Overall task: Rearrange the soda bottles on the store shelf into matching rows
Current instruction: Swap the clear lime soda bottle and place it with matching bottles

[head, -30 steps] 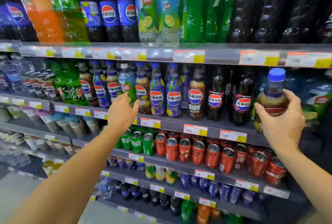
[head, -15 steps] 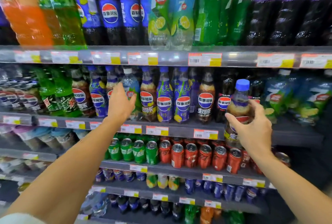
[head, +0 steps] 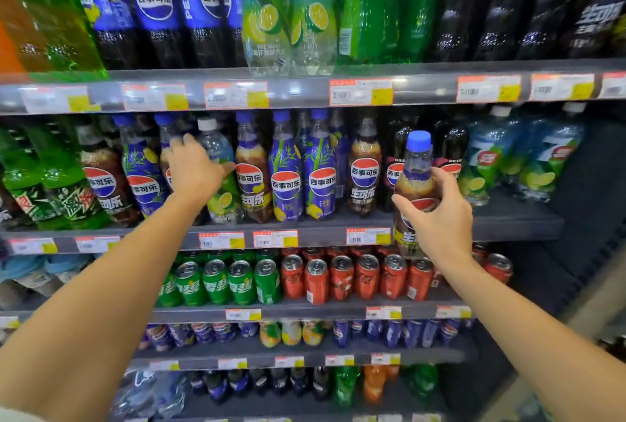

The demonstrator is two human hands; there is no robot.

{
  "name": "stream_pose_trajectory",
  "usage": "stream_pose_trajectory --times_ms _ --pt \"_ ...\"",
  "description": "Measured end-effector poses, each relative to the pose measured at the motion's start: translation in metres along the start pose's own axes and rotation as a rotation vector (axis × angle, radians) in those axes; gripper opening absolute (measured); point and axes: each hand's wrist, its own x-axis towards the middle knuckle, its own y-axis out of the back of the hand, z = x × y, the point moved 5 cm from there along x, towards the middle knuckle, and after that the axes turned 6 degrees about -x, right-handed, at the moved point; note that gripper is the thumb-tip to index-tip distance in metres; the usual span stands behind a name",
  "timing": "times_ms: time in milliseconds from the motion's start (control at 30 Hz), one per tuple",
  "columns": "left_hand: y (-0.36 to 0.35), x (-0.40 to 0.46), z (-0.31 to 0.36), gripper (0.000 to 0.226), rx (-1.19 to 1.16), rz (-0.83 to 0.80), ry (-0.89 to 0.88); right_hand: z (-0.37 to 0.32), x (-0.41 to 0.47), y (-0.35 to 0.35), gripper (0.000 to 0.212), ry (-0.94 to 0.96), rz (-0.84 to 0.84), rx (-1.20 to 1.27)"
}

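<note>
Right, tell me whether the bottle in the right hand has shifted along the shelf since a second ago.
Yes. The blue-capped bottle in the right hand has moved left: it was in front of the clear 7-Up bottles, and now hangs before the black-label Pepsi bottles.

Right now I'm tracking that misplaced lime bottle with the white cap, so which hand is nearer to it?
Left. The left hand is on the lime bottle; the right hand is far right, holding a blue-capped bottle.

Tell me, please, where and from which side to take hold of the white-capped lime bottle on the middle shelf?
Grip the white-capped lime bottle at its narrow shoulder just below the cap, coming straight from the front. It stands upright with neighbours tight on both sides, so only its front is free. The left hand is already there.
</note>
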Motion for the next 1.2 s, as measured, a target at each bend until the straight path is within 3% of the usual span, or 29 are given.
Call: stream_pose_trajectory --times_ms 200,367,633,767,967,1200 --pt "0.006 -0.020 -0.007 0.080 -0.244 0.074 -0.018 0.000 -0.001 -0.005 0.063 -0.016 -0.026 0.011" --pt "0.007 -0.050 -0.004 0.077 -0.464 0.017 -0.054 -0.001 -0.004 -0.010 0.067 -0.006 -0.044 -0.011" --pt "0.035 -0.058 -0.007 0.078 -0.614 0.026 -0.126 -0.019 -0.007 -0.027 0.066 0.080 -0.146 0.028" --pt "0.038 -0.080 0.004 0.060 -0.680 -0.071 -0.125 -0.034 -0.014 -0.049 0.068 0.040 -0.205 0.131" --pt "0.021 -0.104 -0.020 0.055 -0.828 -0.281 0.125 -0.054 -0.027 -0.076 0.059 -0.009 -0.311 0.246" --pt "0.026 -0.116 -0.025 0.055 -0.758 -0.342 0.038 -0.071 -0.053 -0.096 0.055 -0.057 -0.366 0.286"
